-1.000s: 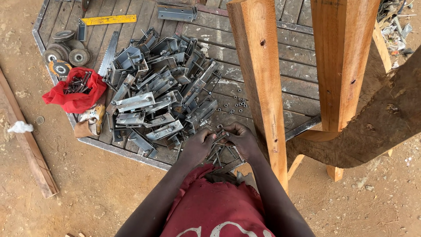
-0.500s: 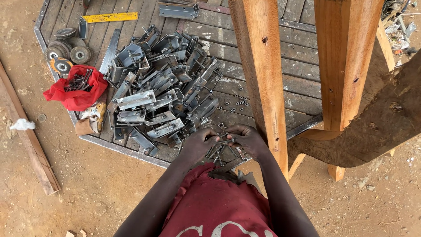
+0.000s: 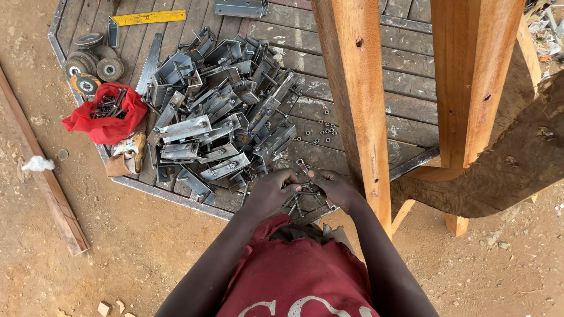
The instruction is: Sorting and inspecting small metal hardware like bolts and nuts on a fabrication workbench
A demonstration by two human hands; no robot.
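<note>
My left hand (image 3: 271,191) and my right hand (image 3: 335,186) meet over the near edge of a slatted wooden platform (image 3: 411,82). Between their fingers is a small metal bolt or bracket part (image 3: 302,186), gripped by both hands; its exact shape is hidden by the fingers. Loose bolts (image 3: 299,205) lie right under the hands. Just beyond them rises a big pile of shiny metal brackets (image 3: 217,111). A scatter of small nuts (image 3: 320,134) lies on the slats to the right of the pile.
A red bag of screws (image 3: 108,114), a hand saw (image 3: 150,70), several grinding discs (image 3: 94,58) and a yellow ruler (image 3: 150,17) lie at the left. Two upright wooden posts (image 3: 358,100) (image 3: 470,82) and a curved wooden piece (image 3: 505,164) stand right. A plank (image 3: 44,176) lies on the dirt.
Both hands stay together over the bolts at the platform's edge, with the fingers shifting slightly on the small part. The view has drifted a little.
</note>
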